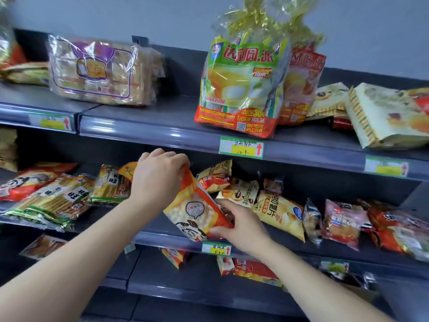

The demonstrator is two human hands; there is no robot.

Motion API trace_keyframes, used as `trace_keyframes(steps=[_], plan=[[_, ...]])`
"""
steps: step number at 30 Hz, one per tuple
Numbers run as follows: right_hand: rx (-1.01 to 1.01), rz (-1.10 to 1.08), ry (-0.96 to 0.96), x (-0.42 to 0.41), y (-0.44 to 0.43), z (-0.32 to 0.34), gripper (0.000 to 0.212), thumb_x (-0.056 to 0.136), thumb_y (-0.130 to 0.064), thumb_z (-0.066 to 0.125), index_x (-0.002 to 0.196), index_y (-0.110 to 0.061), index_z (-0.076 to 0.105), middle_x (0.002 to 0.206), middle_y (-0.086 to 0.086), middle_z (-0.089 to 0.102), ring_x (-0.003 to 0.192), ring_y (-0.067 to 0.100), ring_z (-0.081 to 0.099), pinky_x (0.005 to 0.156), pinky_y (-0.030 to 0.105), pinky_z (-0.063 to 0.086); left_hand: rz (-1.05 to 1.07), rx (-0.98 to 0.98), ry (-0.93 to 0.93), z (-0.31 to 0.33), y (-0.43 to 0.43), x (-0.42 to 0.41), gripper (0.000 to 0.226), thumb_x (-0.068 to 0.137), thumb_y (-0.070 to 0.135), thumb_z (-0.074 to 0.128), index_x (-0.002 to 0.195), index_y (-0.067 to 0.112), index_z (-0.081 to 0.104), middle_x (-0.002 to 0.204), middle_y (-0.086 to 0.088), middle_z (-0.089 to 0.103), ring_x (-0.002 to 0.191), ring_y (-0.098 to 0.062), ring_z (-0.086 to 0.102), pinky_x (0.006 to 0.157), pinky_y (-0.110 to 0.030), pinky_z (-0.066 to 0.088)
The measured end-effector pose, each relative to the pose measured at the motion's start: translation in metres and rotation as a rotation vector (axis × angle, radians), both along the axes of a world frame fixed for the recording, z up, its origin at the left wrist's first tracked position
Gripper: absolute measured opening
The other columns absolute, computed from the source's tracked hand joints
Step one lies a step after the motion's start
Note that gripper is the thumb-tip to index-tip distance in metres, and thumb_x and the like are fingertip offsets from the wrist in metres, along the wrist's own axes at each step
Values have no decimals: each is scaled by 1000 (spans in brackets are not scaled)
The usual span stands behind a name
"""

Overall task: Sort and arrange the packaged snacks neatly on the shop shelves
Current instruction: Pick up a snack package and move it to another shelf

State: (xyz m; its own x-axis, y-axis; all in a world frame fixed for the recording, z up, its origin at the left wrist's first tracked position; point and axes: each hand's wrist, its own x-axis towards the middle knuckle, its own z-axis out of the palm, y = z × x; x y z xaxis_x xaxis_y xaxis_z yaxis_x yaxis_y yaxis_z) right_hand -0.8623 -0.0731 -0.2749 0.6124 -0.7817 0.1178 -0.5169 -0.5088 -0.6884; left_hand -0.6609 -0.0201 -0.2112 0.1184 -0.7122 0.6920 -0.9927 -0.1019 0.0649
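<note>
Snacks half sorted; orange cracker bag (197, 212) in both hands, left hand (160, 180) pinching top, right hand (241, 224) gripping bottom corner, over middle shelf (162, 238); pkts to its right (281, 212) jumbled, top shelf (162, 126) untidy.

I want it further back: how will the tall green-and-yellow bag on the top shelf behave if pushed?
The green-and-yellow bag stands tall on a narrow base, so it probably tips rather than slides. It looks puffy, likely light. Its glossy film may be slippery.
</note>
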Motion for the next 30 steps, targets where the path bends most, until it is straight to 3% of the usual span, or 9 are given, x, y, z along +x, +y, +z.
trace_keyframes(steps=[2, 5, 8, 11, 15, 18, 21, 25, 30], plan=[[-73, -84, -14, -19, 9, 12, 53, 76, -35, 76, 125, -39, 57, 114, -17, 66, 105, 5, 61, 93, 30, 50, -71, -32, 54, 16, 9, -18, 26, 72, 4, 58, 89, 16, 73, 80, -3, 73, 76, -32, 62, 68, -37, 42], [-103, -165, -38, -49, 21, 31, 48, 78, -32, 75, 124, -37, 61, 109, -23, 65, 105, 1, 59, 92, 23, 46, -199, -88, 155, 42, 21, -39, 33, 71, 14, 48, 93, 13, 73, 87, -4, 74, 76, -34, 66, 68, -34, 44], [-88, -274, -162, -76, 34, 48, 43, 77, -23, 78, 116, -35, 66, 92, -29, 64, 95, -4, 61, 87, 21, 48, -293, -190, 146, 58, 26, -53, 31, 76, 15, 60, 106, 16, 68, 95, 0, 72, 82, -31, 67, 73, -36, 41], [-83, -364, -252, -97, 47, 62, 40, 77, -19, 77, 114, -34, 68, 94, -22, 70, 92, -3, 65, 87, 26, 54, -302, -224, 206, 68, 28, -67, 60, 78, 20, 74, 133, 18, 50, 117, -4, 63, 109, -30, 57, 91, -46, 36], [-46, -470, -438, -123, 65, 78, 39, 78, -15, 76, 114, -27, 69, 99, -12, 73, 93, 4, 68, 86, 31, 56, -309, -231, 334, 73, 31, -92, 98, 71, 31, 81, 149, 15, 25, 145, -13, 35, 134, -32, 31, 104, -53, 28], [-14, -503, -604, -142, 79, 94, 34, 81, -6, 72, 103, -31, 68, 95, -10, 74, 90, 5, 70, 80, 24, 56, -355, -112, 425, 73, 30, -116, 109, 72, 42, 80, 153, 15, 12, 151, -15, 24, 139, -34, 24, 108, -54, 28], [-3, -543, -710, -163, 85, 108, 32, 82, -7, 71, 98, -35, 67, 96, -5, 75, 92, 10, 70, 82, 31, 57, -481, -1, 486, 75, 26, -145, 112, 72, 49, 77, 153, 13, 8, 154, -9, 16, 141, -30, 22, 112, -48, 29], [-22, -601, -760, -198, 85, 120, 31, 84, -8, 70, 98, -36, 68, 96, -7, 75, 93, 13, 70, 84, 37, 56, -640, -12, 663, 86, 15, -189, 114, 71, 39, 82, 153, 18, 6, 155, 0, 4, 143, -24, 21, 113, -39, 29], [-47, -686, -861, -249, 65, 134, 26, 84, -6, 69, 103, -24, 70, 88, -7, 75, 84, 11, 72, 69, 25, 56, -705, -7, 670, 101, -16, -243, 109, 76, 40, 77, 153, 22, 3, 156, -3, 4, 142, -25, 24, 109, -37, 32]])
